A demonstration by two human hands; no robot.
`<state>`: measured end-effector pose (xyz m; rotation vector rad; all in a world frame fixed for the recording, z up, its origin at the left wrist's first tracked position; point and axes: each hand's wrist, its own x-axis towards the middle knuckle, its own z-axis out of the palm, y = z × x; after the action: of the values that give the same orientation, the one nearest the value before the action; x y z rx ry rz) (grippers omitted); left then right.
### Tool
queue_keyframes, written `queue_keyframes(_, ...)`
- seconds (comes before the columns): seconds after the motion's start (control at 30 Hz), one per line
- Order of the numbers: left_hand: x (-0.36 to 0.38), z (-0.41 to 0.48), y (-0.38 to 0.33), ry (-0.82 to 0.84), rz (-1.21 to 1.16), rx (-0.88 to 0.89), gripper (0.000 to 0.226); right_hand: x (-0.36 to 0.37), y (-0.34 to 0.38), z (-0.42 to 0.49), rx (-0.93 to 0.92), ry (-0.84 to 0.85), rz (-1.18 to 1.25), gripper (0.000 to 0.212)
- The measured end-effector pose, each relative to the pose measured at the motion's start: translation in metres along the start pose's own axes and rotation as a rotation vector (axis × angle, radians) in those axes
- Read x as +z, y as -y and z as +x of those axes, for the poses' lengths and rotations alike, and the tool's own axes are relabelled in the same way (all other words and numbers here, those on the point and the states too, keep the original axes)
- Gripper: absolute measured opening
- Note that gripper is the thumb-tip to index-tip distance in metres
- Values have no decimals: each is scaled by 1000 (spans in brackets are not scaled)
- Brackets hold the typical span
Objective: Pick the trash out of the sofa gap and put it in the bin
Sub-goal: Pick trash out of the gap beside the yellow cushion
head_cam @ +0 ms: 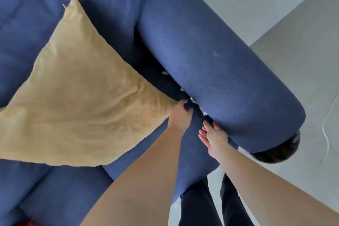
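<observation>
I look down on a blue sofa with a round armrest (211,71). Small crumpled bits of trash (192,100) show in the dark gap between seat and armrest, one bit (165,73) farther back and a silvery one (204,112) nearer. My left hand (180,113) grips the corner of a tan cushion (82,93) right beside the gap. My right hand (213,135) rests open against the lower side of the armrest, fingers apart, just below the silvery trash. A dark bin (280,152) peeks out under the armrest's front end.
Grey floor (256,5) lies right of the sofa, with a lighter grey rug (302,60) and a thin white cord (326,134) on it. My dark trouser legs (201,203) stand at the sofa's front edge.
</observation>
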<state>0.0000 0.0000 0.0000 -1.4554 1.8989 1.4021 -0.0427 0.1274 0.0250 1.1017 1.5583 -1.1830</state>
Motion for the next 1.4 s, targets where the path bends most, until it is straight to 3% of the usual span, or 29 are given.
queue_keyframes(0.13,4,29,-3,-8,101,58,40,26,0,23,142,-109,138,12)
queue_keyframes(0.27,12,53,-2,28,105,42,26,42,9,46,245,-170,207,20)
queue_keyframes(0.43,20,72,4,-9,58,-32,3,51,0,72,204,-196,243,14)
queue_keyframes(0.63,24,72,11,-72,79,29,14,55,0,93,250,-210,258,31)
queue_keyframes(0.77,23,69,6,-83,102,18,15,49,-4,83,190,-190,229,6)
queue_keyframes(0.87,28,58,6,-125,116,27,35,34,-10,66,96,-100,162,16)
queue_keyframes(0.97,33,35,13,-111,28,26,22,8,-18,43,23,5,132,23)
queue_keyframes(1.13,46,-14,23,-139,-96,-26,10,-50,-32,19,-4,22,86,25)
queue_keyframes(1.4,109,-91,22,-110,-151,-37,11,-174,-32,19,-85,20,-28,10)
